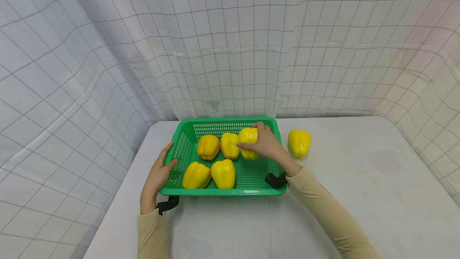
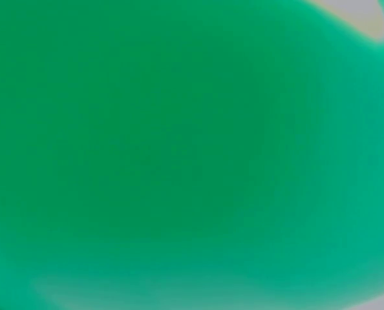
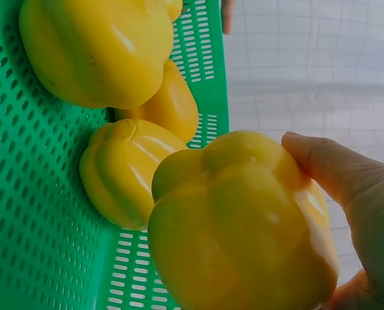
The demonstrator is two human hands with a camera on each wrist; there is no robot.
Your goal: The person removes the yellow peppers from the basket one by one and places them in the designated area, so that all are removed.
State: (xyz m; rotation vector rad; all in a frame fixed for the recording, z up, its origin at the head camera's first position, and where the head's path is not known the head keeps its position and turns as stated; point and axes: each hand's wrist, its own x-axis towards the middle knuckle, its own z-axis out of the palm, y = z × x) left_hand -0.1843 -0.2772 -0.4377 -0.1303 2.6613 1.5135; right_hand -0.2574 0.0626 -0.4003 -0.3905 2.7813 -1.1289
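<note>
A green plastic basket [image 1: 223, 192] holds several yellow bell peppers, among them a front one [image 1: 223, 174] and a darker one [image 1: 208, 147] at the back. With thumb and fingers my right hand [image 1: 266, 144] grips a yellow bell pepper [image 3: 244, 226] inside the basket's back right part. In the right wrist view the thumb lies along one side of that pepper. My left hand [image 1: 158, 173] holds the basket's left rim, thumb over the inside. The left wrist view is filled with blurred green, the basket's wall [image 2: 179, 155] seen very close.
One more yellow bell pepper [image 1: 299, 143] lies on the white table [image 1: 359, 179], just right of the basket. White curtains [image 1: 230, 51] with a dark grid stand behind the table and along both sides.
</note>
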